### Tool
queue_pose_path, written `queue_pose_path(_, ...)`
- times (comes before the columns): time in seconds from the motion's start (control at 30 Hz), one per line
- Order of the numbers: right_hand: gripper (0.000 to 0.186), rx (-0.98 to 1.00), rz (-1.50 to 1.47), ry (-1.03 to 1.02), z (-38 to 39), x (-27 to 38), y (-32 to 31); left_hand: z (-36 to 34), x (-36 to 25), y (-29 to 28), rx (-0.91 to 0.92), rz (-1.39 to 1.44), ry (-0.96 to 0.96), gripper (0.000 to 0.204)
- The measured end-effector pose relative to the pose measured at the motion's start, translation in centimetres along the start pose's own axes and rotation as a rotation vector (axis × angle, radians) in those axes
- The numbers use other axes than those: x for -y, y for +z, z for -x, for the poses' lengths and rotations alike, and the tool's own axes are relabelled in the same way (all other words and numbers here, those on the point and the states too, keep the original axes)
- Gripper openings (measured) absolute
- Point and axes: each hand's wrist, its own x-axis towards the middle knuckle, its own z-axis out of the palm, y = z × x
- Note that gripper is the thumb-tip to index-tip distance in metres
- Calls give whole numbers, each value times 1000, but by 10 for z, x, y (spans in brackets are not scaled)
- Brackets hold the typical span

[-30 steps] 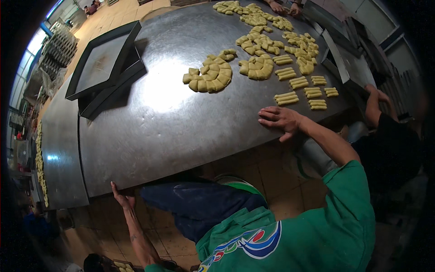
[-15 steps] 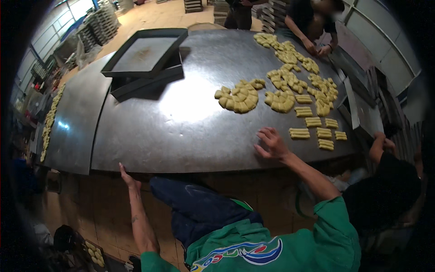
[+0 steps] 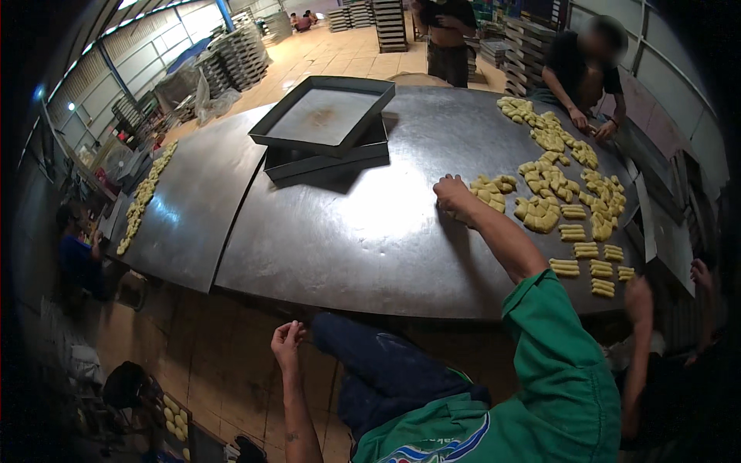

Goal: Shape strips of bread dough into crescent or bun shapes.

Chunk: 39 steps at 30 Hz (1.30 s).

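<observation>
My right hand reaches over the metal table to the near left edge of a round heap of yellow dough pieces. Its fingers curl downward, and the fingertips are hidden behind the hand, so what they hold does not show. My left hand hangs just off the table's front edge, fingers drawn together, with nothing visible in them. Right of the heap lie another dough cluster and small sets of dough sticks laid side by side.
Two stacked metal trays stand at the far side, the upper one askew. A co-worker handles something at the far right corner. Another person's arm is at the near right, beside an upright tray. More dough lines the left edge.
My right hand has moved forward to the heap, its fingers now curled. My left hand has come away from the table edge and closed. The view has shifted, and the near-right person's arm has moved.
</observation>
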Motion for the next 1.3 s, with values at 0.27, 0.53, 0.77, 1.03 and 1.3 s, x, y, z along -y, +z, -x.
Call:
queue_pose_path(0.27, 18, -365, -1017, -512, 96, 115, -25, 33, -63, 117, 591, 393, -271, 31)
queue_pose_path(0.53, 40, -1, -2131, -33, 212, 135, 24, 76, -34, 177, 763, 316, -185, 25)
queue_pose_path(0.77, 26, -196, -1996, 120, 259, 169, 43, 93, -19, 168, 704, 201, -96, 27)
queue_pose_path(1.03, 17, -192, -1891, 202, 275, 183, 72, 126, 3, 168, 647, -55, 242, 24)
queue_pose_path(1.3, 22, -186, -2083, 252, 289, 178, 45, 134, 9, 172, 530, 65, 597, 15)
